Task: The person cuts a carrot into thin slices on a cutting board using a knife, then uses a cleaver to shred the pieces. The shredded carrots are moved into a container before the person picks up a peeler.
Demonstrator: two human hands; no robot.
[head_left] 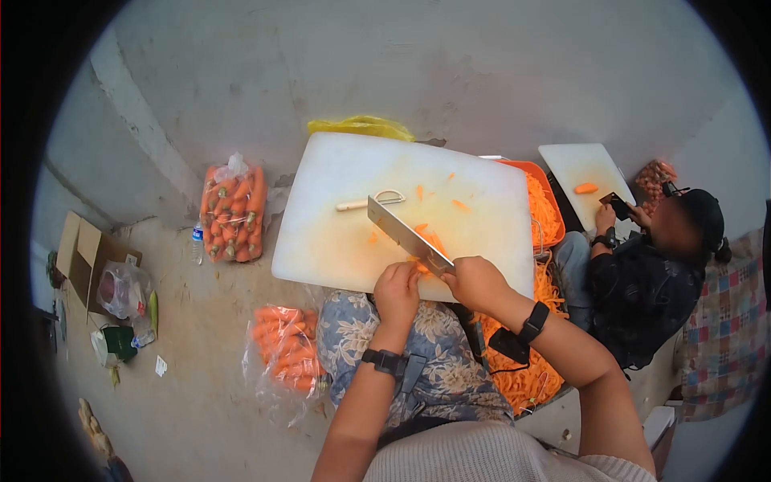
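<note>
R hand (475,281) clamped on cleaver (405,234) handle, L hand (397,291) just beside it, fingers curled down on carrot (426,255) at board's (337,173) near edge — blade slants over board centre. Mid-board lies a peeler (373,201); carrot bag (233,210) left of board.

Open cutting board (321,241) at left; peeler (373,201) and cleaver (405,235) bar the middle.
</note>
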